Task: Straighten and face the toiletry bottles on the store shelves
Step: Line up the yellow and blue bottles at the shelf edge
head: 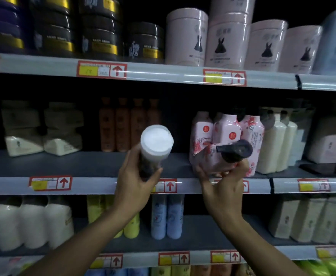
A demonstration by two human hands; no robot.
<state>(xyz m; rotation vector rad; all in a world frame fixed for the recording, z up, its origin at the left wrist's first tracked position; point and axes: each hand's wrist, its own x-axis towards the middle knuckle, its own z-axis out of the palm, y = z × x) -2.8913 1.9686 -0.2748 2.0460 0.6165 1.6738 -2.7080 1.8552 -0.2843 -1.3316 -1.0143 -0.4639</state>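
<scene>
My left hand [135, 186] grips a dark bottle with a white cap [155, 144], tilted so the cap faces me, in front of the middle shelf [83, 162]. My right hand [224, 182] holds a pink floral pump bottle [208, 158] tipped toward me, its black pump head [235, 150] pointing at the camera. Behind it stand upright pink floral bottles [226, 128] of the same kind. Orange bottles [123, 126] stand in a row further back on the same shelf.
Beige boxes [41, 128] sit at the shelf's left, cream bottles [278, 140] at its right. The top shelf carries black jars [99, 28] and pink canisters [187, 36]. Below are white [29, 224], yellow [131, 226] and blue bottles [167, 216]. Red price tags [102, 70] line the shelf edges.
</scene>
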